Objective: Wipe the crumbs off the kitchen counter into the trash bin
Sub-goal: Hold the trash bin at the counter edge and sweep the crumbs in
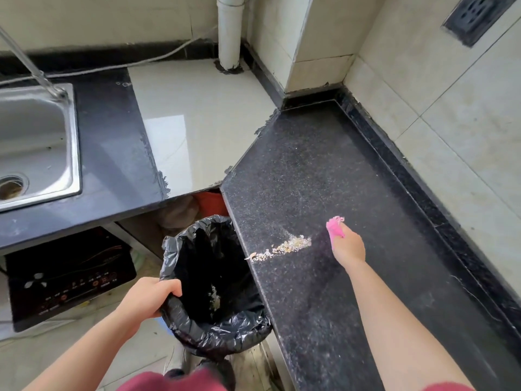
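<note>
A line of pale crumbs (282, 247) lies on the black speckled counter (324, 179), running to its left edge. My right hand (348, 245) rests on the counter just right of the crumbs, shut on a pink cloth (335, 227). Below the counter edge is the trash bin (214, 283), lined with a black bag, with some crumbs inside it. My left hand (149, 297) grips the bin's left rim and holds it against the counter edge.
A steel sink (36, 145) with a tap sits at the far left. A glossy beige corner surface (203, 117) and a white pipe (229, 32) lie beyond. An induction cooker (67, 275) stands on a lower shelf. Tiled wall with a socket (476, 15) on the right.
</note>
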